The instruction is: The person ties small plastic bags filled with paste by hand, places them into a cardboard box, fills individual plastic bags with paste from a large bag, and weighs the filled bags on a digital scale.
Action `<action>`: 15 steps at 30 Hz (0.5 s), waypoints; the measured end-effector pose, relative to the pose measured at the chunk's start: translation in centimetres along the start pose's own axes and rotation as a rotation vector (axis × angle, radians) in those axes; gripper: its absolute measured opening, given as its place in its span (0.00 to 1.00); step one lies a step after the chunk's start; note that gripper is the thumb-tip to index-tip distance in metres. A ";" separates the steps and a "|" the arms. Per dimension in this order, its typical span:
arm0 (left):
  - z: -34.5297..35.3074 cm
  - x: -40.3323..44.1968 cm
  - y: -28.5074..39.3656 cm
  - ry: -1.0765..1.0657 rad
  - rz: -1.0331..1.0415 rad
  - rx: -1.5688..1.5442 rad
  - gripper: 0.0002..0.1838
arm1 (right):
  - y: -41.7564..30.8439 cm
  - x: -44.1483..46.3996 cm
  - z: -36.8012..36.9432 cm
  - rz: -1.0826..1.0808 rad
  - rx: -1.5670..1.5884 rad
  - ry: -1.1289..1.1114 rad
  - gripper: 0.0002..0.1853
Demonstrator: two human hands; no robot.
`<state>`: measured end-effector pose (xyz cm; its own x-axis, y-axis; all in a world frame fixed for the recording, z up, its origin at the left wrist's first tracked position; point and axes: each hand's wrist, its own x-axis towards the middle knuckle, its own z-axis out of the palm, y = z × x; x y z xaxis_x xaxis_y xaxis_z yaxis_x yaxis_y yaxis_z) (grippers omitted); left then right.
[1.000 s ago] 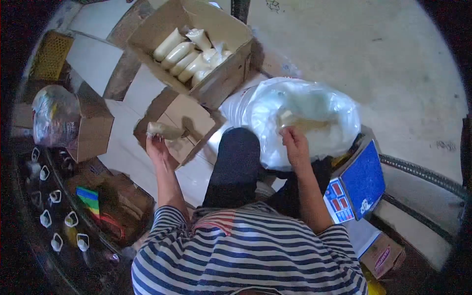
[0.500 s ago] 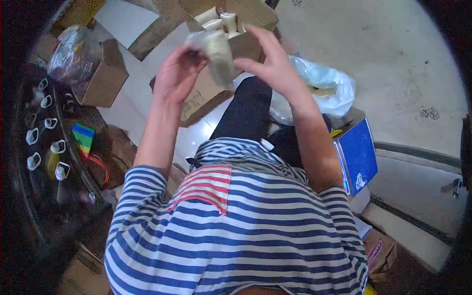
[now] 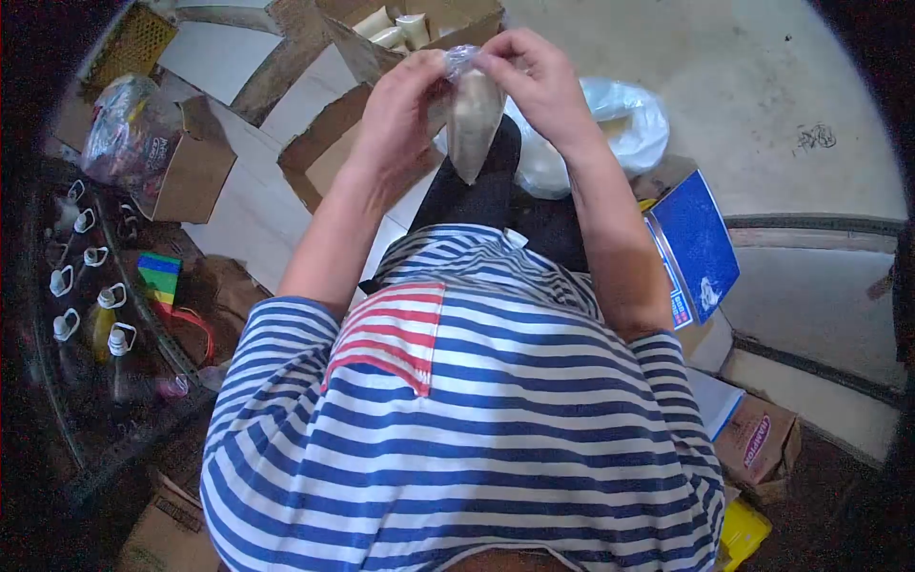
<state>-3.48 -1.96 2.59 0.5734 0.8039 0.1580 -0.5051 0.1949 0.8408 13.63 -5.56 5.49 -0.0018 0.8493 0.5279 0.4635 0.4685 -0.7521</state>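
A clear plastic bag [image 3: 475,124] with pale beige contents hangs in front of me, its pointed lower end above my knee. At its gathered top, my left hand [image 3: 408,107] pinches the plastic from the left side. My right hand [image 3: 536,81] grips the same top from the right, with thumb and finger pressed together. Beyond my hands stands a cardboard box [image 3: 457,19] holding several filled bags [image 3: 391,30]. An opened cardboard box [image 3: 319,153] lies behind my left forearm. To the right of my knee is a large white plastic sack [image 3: 643,129], open at the top.
A blue scale [image 3: 696,248] stands by my right forearm. At the left are a carton [image 3: 198,167] with a stuffed plastic bag [image 3: 129,133], and several bottles with white handles [image 3: 110,297]. A brown box [image 3: 758,439] and a yellow object [image 3: 743,534] sit at the lower right.
The bag has been lifted from over the opened box, and my right hand has left the white sack and taken hold of its top. The bag now hangs upright between both hands.
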 end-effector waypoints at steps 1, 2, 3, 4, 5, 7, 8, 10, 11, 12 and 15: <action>0.2 -0.4 -0.2 0.053 0.060 0.062 0.18 | -0.3 -0.1 0.2 -0.046 0.038 0.062 0.12; 0.4 -0.8 -0.6 0.106 0.119 0.124 0.24 | -0.7 -0.3 0.2 -0.045 0.042 0.062 0.12; 0.4 -1.1 -1.4 0.107 0.116 0.127 0.24 | -1.1 -0.6 0.2 0.038 0.130 0.056 0.10; 0.3 -1.5 -2.7 0.079 0.208 0.193 0.31 | -1.5 -0.7 0.3 0.122 0.219 0.050 0.08; 0.2 -2.0 -4.1 0.050 0.296 0.256 0.39 | -1.5 -0.9 0.5 0.128 0.223 0.051 0.08; -0.8 -1.6 -6.9 0.090 0.309 0.440 0.44 | -1.5 -1.0 0.9 0.118 0.259 0.057 0.07; -1.1 -1.2 -7.8 0.128 0.326 0.626 0.49 | -2.5 -0.9 0.8 0.120 0.258 0.055 0.07; -1.3 -0.4 -8.6 0.213 0.389 0.683 0.46 | -4.2 -0.9 0.1 -0.013 0.056 0.106 0.04; -1.4 0.1 -8.4 0.160 0.386 0.686 0.45 | -4.0 -0.7 -0.6 -0.017 0.048 0.109 0.04; -1.4 0.4 -8.4 0.105 0.379 0.688 0.43 | -3.5 -0.6 -1.9 0.033 0.013 0.100 0.04; 0.2 0.7 -6.6 0.002 0.302 0.615 0.40 | -2.2 0.2 -7.1 0.066 0.114 0.185 0.08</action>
<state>0.38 -2.76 -2.76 0.4634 0.7739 0.4317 -0.1839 -0.3926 0.9011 18.92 -8.13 10.12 0.1923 0.8250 0.5314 0.3540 0.4467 -0.8217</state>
